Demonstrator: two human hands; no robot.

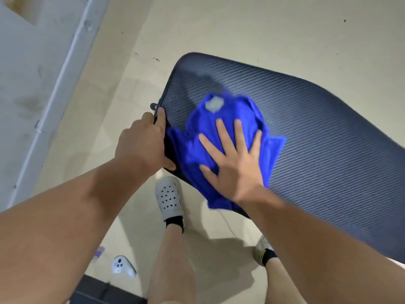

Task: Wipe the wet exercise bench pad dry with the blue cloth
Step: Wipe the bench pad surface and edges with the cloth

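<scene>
diagonally, bench pad runs upper-left to lower-right, blue cloth on it.

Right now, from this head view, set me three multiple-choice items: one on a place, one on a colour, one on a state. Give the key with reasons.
1. The left hand grips:
A. the bench pad at its edge
B. a shoe
C. the wall

2. The controller lying on the floor is:
A. black
B. white
C. red

3. The right hand on the blue cloth is:
A. balled in a fist
B. flat, fingers spread
C. lifted clear of it

Key:
1 A, the fingers curl round the pad's rim near its rounded end.
2 B, its shell shows white.
3 B, the palm presses the cloth onto the pad.
</scene>
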